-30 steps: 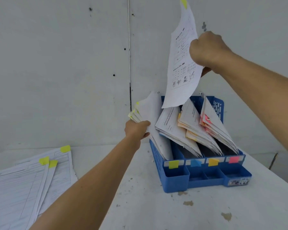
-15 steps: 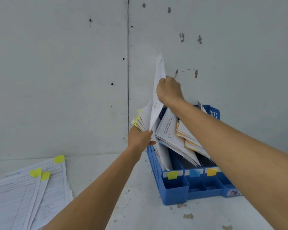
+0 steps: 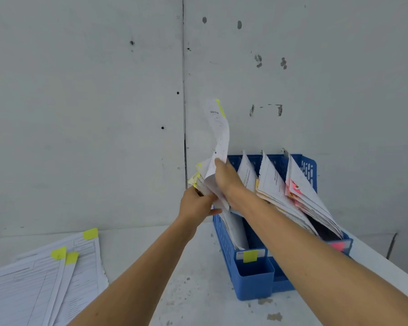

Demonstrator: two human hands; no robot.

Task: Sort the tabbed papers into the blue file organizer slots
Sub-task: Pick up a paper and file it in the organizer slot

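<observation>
Blue plastic file organizer point(image 3: 252, 276) stands on a white table point(image 3: 186, 290) against the wall. A person's left hand point(image 3: 196, 203) grips the bundle of yellow-tabbed papers point(image 3: 199, 182) in its leftmost slot. The right hand point(image 3: 229, 182) pinches a white yellow-tabbed sheet point(image 3: 222, 132), upright against that bundle.

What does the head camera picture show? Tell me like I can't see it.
A right hand holds a yellow-tabbed sheet at the yellow-labelled slot of a blue file organizer, while the left hand grips the papers already there. More tabbed papers lie on the white table, to the left.
</observation>
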